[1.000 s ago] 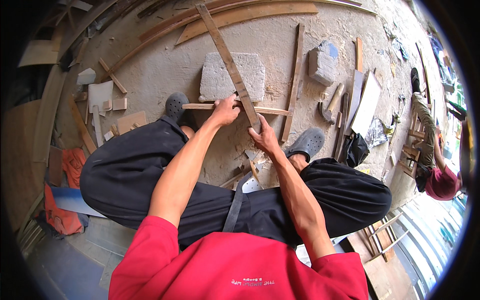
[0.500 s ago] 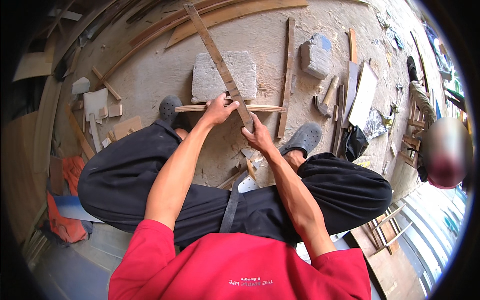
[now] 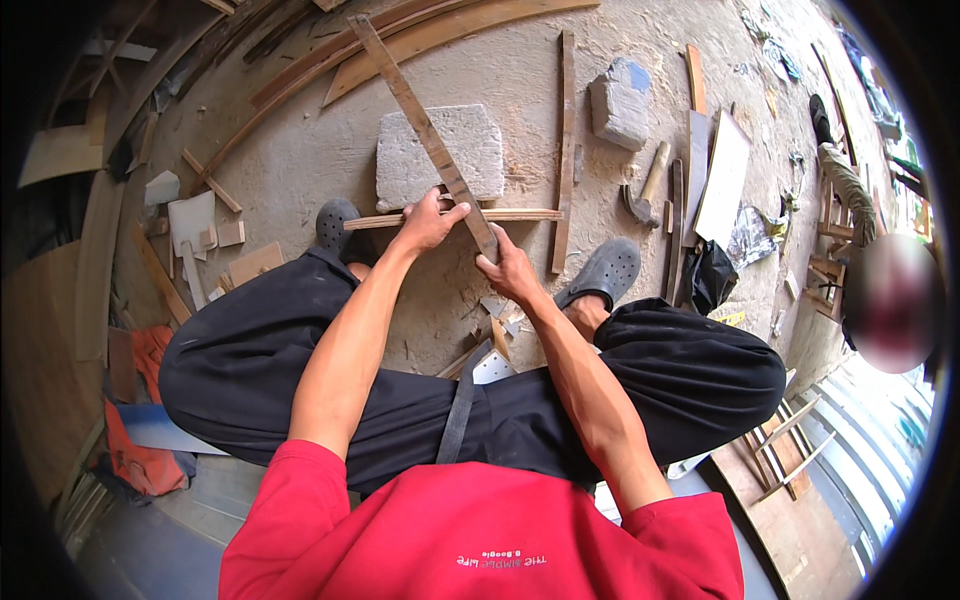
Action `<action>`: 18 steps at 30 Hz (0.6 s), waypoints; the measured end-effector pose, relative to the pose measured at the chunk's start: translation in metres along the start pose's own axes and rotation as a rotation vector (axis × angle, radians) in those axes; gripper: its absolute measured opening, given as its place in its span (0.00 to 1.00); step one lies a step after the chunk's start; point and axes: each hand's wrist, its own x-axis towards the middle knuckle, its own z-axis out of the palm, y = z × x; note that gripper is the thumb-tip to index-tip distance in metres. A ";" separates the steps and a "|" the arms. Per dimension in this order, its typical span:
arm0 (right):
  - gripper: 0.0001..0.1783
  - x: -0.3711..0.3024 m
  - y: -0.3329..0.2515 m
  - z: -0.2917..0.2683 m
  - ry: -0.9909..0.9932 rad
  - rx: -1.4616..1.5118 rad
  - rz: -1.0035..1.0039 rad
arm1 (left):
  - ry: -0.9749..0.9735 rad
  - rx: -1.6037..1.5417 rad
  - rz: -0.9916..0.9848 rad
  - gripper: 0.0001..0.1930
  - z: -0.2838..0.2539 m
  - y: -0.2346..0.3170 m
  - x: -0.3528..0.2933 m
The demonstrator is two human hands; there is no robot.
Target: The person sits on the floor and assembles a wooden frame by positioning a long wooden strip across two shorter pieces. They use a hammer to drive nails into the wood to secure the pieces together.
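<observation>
A long, narrow brown wooden strip (image 3: 415,112) slants from the upper left down between my hands. My left hand (image 3: 430,222) is closed around the strip's lower part, its thumb pressed on the near side. Low on the strip, my right hand (image 3: 512,270) grips the end with its fingers wrapped round. Beneath the strip runs a plywood board (image 3: 520,214), seen almost edge-on. My left hand touches this board; how its hidden fingers bear on it I cannot tell. Just beyond lies a rough whitish block (image 3: 400,160), partly crossed by the strip.
Right of the block lie another brown strip (image 3: 565,150), a grey block (image 3: 620,105), a hammer (image 3: 648,190) and a white board (image 3: 722,180). Wood offcuts (image 3: 255,262) are scattered at left. My clogs (image 3: 608,270) flank the work. Another person (image 3: 892,300) is at far right.
The whole view has shifted slightly, with things a little further left. My hands and the strip keep nearly the same position against the board and block.
</observation>
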 end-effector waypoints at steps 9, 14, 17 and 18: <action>0.35 0.004 0.010 0.003 -0.011 -0.005 -0.013 | 0.132 0.155 -0.094 0.42 0.006 0.004 0.011; 0.35 0.002 0.003 -0.002 -0.034 0.012 0.031 | 0.355 0.150 -0.169 0.48 0.011 0.040 0.017; 0.35 0.003 0.002 -0.001 -0.036 0.011 0.024 | 0.369 0.234 -0.150 0.48 0.014 0.035 0.018; 0.35 0.002 0.003 0.000 -0.024 0.004 0.009 | 0.358 0.260 -0.150 0.48 0.017 0.032 0.019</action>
